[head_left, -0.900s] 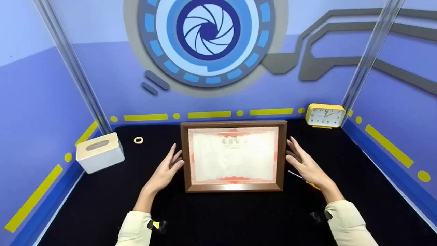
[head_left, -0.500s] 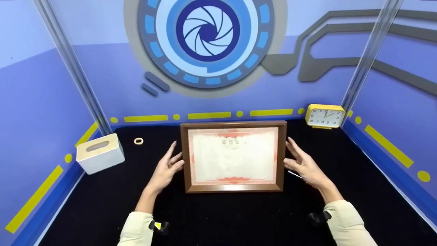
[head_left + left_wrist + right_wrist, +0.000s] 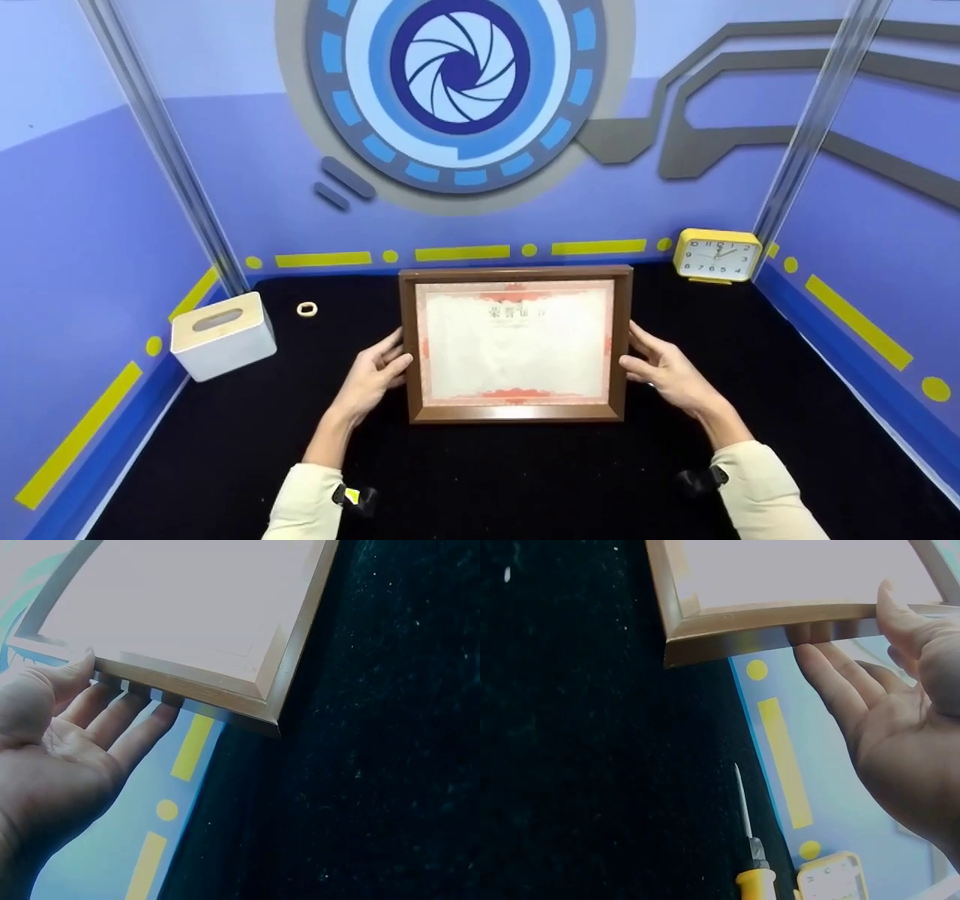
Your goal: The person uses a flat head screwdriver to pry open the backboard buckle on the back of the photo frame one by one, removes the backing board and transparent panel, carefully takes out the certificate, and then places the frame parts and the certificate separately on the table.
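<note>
A brown picture frame point(image 3: 516, 414) with a red-bordered certificate inside stands upright at the middle of the black table. My left hand point(image 3: 369, 379) grips its left side, thumb point(image 3: 73, 675) on the front edge and fingers reaching behind. On the opposite side my right hand point(image 3: 671, 375) pinches the frame the same way, its thumb point(image 3: 900, 619) at the front face. The fingertips of both hands are hidden behind the frame. Below the right hand, in the right wrist view, lies a screwdriver point(image 3: 756, 881) with a yellow handle and metal shaft; the head view mostly hides it.
A white tissue box point(image 3: 223, 349) with a wooden lid stands at the left edge. Near it lies a small pale ring-shaped piece point(image 3: 307, 309). A yellow alarm clock point(image 3: 717, 256) stands in the back right corner. Printed blue walls point(image 3: 225, 195) enclose the table.
Both hands have closed in on the frame's sides. The left fingers, earlier spread out beside it, now reach behind it, and the right thumb has come onto its front edge. The frame stays put.
</note>
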Tool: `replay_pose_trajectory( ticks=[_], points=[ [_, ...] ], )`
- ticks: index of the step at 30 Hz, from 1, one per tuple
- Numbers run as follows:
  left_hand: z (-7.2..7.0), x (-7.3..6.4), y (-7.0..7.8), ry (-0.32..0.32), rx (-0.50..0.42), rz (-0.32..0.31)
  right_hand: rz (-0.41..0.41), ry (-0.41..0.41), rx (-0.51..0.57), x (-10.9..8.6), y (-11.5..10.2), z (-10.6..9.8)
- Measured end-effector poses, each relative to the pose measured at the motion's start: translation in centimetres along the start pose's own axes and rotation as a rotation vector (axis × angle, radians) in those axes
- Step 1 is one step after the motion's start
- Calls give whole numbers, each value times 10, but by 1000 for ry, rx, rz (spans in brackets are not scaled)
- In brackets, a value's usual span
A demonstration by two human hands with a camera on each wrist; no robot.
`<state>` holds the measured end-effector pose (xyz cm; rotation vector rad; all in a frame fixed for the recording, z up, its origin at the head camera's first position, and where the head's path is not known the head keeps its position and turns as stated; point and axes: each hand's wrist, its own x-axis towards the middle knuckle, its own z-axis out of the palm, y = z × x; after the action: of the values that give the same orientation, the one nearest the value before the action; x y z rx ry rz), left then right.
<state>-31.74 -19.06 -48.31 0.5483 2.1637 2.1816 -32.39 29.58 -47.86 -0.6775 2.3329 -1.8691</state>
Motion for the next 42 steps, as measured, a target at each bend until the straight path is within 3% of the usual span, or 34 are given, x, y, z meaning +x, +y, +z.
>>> replay_pose_trajectory(
  ticks=[8,16,29,34,38,42],
  points=[
    [0,-1,1,-33,-4,6,31,55,-53,-1,-1,5],
    [2,-3,0,15,9,9,54,81,-64,0,-5,5],
    [-5,-1,14,33,71,18,-6,101,-6,2,-10,6],
    [-7,-1,18,-1,60,20,-73,129,-46,2,-11,7],
    [-7,-1,17,-59,68,58,-103,169,-43,2,-11,9],
    [-8,-2,16,-71,99,104,-109,197,-21,2,-12,11]
  ],
)
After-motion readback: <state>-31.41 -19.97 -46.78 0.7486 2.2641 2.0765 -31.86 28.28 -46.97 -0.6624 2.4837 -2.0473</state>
